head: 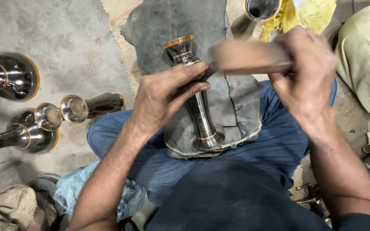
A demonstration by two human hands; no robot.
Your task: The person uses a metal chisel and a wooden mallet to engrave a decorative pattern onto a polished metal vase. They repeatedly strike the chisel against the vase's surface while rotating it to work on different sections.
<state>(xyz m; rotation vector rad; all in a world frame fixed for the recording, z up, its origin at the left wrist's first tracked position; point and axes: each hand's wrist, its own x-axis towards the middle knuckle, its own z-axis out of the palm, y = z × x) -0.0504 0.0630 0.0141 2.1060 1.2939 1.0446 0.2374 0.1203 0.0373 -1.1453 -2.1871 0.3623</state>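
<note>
Head view shows the metal vase (195, 107) lying tilted on the grey cloth (172, 25) spread over your lap, its gold-rimmed mouth pointing away from you and its foot near the cloth's frayed near edge. Your left hand (163, 96) wraps around the narrow stem, fingers closed on it. Your right hand (307, 72) grips a wooden block (249, 55), fingers curled tight, with the block's end just beside the vase's neck; the hand is blurred. Left of your knee, on the concrete floor (65, 25), lie several more dark vases (18, 107) with gold rims. Yellow cloth (309, 13) sits at the far edge.
</note>
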